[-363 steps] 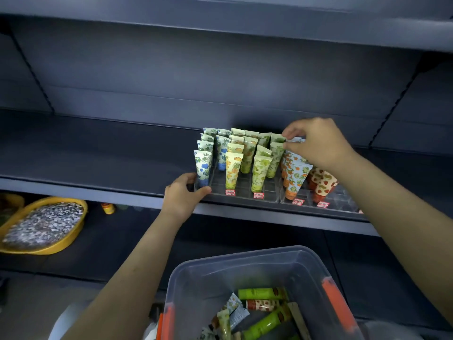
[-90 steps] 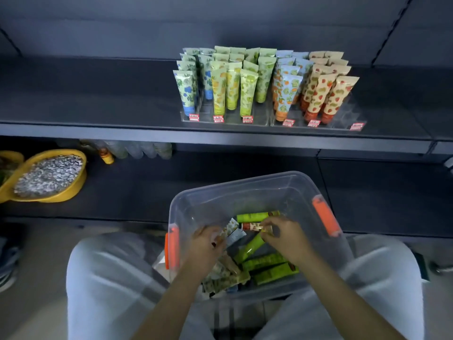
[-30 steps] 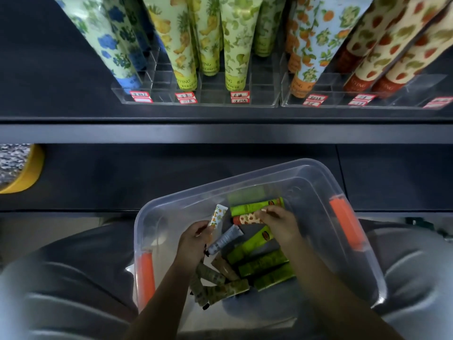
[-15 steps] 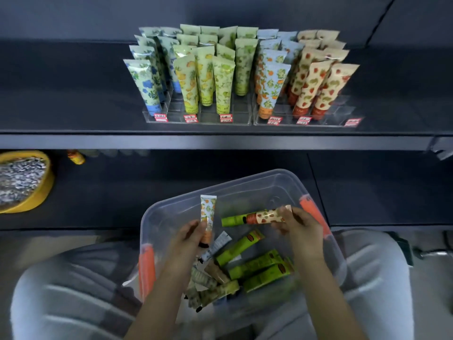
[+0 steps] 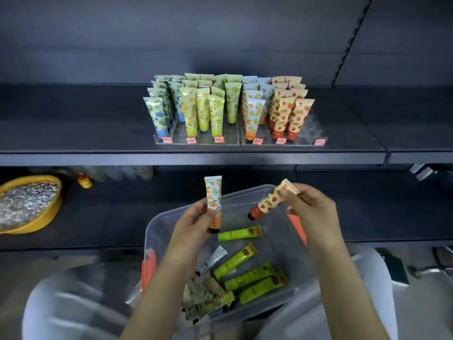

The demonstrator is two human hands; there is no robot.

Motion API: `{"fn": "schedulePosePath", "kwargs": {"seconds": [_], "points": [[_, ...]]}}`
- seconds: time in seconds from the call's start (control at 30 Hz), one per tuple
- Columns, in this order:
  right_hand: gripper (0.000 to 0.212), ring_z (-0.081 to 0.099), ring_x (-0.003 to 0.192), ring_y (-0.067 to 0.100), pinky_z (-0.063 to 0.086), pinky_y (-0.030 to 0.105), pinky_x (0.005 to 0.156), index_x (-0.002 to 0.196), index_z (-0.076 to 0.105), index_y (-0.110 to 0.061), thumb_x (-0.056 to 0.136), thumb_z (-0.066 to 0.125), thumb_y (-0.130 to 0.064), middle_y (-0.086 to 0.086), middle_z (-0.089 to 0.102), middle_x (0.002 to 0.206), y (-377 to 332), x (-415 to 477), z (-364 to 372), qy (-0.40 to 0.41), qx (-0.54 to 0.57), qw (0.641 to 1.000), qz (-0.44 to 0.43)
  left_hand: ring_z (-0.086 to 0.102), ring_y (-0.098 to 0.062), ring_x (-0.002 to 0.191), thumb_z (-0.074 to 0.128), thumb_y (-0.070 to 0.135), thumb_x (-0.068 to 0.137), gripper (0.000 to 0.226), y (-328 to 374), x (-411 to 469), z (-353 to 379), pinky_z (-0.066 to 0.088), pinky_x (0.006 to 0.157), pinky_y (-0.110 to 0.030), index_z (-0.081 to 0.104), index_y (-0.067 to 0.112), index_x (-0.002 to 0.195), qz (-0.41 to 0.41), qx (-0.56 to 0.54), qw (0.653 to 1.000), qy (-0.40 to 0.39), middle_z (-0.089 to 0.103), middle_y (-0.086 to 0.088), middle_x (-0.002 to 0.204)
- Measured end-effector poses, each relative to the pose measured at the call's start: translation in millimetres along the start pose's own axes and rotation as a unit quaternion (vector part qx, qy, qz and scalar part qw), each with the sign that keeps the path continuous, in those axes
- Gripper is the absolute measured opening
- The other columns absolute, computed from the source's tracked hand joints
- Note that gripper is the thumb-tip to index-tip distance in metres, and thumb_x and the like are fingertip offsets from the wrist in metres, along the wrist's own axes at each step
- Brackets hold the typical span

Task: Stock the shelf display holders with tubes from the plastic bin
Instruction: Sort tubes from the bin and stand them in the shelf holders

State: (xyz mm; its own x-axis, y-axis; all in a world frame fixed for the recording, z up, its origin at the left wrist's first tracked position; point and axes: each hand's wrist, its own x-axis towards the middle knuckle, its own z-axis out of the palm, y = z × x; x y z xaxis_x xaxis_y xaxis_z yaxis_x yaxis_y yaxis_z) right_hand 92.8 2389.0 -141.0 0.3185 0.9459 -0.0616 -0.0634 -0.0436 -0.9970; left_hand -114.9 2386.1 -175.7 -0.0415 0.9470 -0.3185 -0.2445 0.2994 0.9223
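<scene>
At lower centre, the left hand (image 5: pixel 193 224) gripped an orange-print tube (image 5: pixel 213 197) near its cap, while the right hand (image 5: pixel 311 212) pinched a strawberry tube (image 5: pixel 269 202) by its crimp. Both tubes seemed light and squashy, so their firmer ends were the best places to hold.

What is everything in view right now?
standing tubes: many, blue, yellow, green, orange, strawberry prints, in holders
display holders: two, clear, upper shelf
plastic bin: one, clear, on lap
loose tubes: at least four, green, in bin
pale tubes: several, patterned, bin's near corner
bowl: one, yellow, lower shelf left
small bottle: one, orange, lower shelf
orange-print tube: one, upright in left grip
strawberry tube: one, tilted in right grip
left grip: one, over bin
right grip: one, over bin
</scene>
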Motion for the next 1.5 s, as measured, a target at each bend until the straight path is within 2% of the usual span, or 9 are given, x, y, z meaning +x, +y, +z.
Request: {"fn": "schedulePosePath", "kwargs": {"seconds": [0.17,0.27,0.4,0.6,0.8,0.97,1.1,1.3,1.5], "points": [[0.008,0.061,0.073,0.012,0.049,0.028,0.069,0.084,0.072,-0.015,0.084,0.068,-0.008,0.008,0.072,0.083,-21,4,-5,-0.006,-0.014,0.999,-0.041,0.065,-0.016,0.099,0.059,0.012,0.091,0.023,20,-3,21,0.052,0.085,-0.032,0.066,0.026,0.108,0.026,0.023,0.998,-0.051,0.069,-0.001,0.11],[0.013,0.064,0.073,0.008,0.051,0.02,0.065,0.078,0.071,-0.019,0.084,0.067,-0.008,-0.003,0.072,0.075,-33,12,-11,-0.002,-0.029,0.997,-0.075,0.066,-0.013,0.097,0.058,0.009,0.091,0.025,31,0,39,0.053,0.088,-0.032,0.065,0.024,0.11,0.033,0.026,0.997,-0.07,0.071,0.003,0.105],[0.014,0.063,0.075,0.005,0.052,0.02,0.067,0.08,0.07,-0.022,0.085,0.067,-0.01,-0.011,0.071,0.073,-53,30,-25,0.031,-0.018,0.994,-0.103,0.067,-0.014,0.095,0.061,0.01,0.09,0.028,44,6,67,0.053,0.087,-0.033,0.063,0.017,0.117,0.033,0.033,0.994,-0.095,0.072,0.004,0.1],[0.014,0.066,0.077,0.008,0.054,0.019,0.071,0.087,0.07,-0.018,0.087,0.064,-0.006,-0.006,0.071,0.081,-84,66,-48,0.032,-0.005,0.988,-0.151,0.069,-0.015,0.095,0.061,0.014,0.09,0.024,56,20,104,0.057,0.082,-0.027,0.064,0.019,0.113,0.036,0.052,0.99,-0.123,0.072,-0.001,0.105],[0.012,0.069,0.082,0.019,0.058,0.038,0.079,0.082,0.071,-0.023,0.084,0.069,-0.012,0.0,0.072,0.085,-98,114,-60,0.038,-0.099,0.974,-0.201,0.068,-0.017,0.099,0.061,0.017,0.09,0.027,59,38,125,0.054,0.089,-0.035,0.064,0.02,0.117,0.036,0.081,0.988,-0.126,0.071,-0.001,0.108],[0.006,0.069,0.087,0.014,0.058,0.034,0.081,0.087,0.071,-0.019,0.084,0.069,-0.014,0.0,0.072,0.09,-109,157,-65,0.063,-0.084,0.973,-0.203,0.069,-0.014,0.096,0.06,0.017,0.091,0.025,61,50,137,0.056,0.086,-0.035,0.064,0.021,0.115,0.042,0.098,0.986,-0.128,0.071,0.001,0.106],[0.007,0.068,0.091,0.013,0.055,0.038,0.086,0.09,0.07,-0.024,0.085,0.067,-0.019,-0.002,0.071,0.095,-114,195,-66,0.042,-0.126,0.967,-0.217,0.069,-0.009,0.091,0.062,0.015,0.09,0.019,61,61,141,0.057,0.078,-0.028,0.065,0.031,0.098,0.043,0.084,0.988,-0.123,0.073,0.007,0.098],[0.008,0.066,0.092,0.018,0.054,0.039,0.087,0.093,0.069,-0.02,0.086,0.066,-0.019,0.003,0.07,0.095,-113,235,-54,-0.018,-0.197,0.956,-0.215,0.068,-0.009,0.097,0.061,0.017,0.09,0.027,65,68,139,0.057,0.077,-0.024,0.063,0.025,0.115,0.041,0.088,0.988,-0.122,0.071,0.005,0.108],[0.006,0.066,0.093,0.019,0.054,0.04,0.088,0.091,0.068,-0.019,0.086,0.066,-0.017,0.002,0.069,0.093,-111,248,-46,-0.039,-0.221,0.952,-0.208,0.068,-0.007,0.095,0.061,0.014,0.09,0.025,64,71,138,0.056,0.076,-0.022,0.064,0.027,0.112,0.044,0.084,0.988,-0.121,0.072,0.009,0.103]]}}
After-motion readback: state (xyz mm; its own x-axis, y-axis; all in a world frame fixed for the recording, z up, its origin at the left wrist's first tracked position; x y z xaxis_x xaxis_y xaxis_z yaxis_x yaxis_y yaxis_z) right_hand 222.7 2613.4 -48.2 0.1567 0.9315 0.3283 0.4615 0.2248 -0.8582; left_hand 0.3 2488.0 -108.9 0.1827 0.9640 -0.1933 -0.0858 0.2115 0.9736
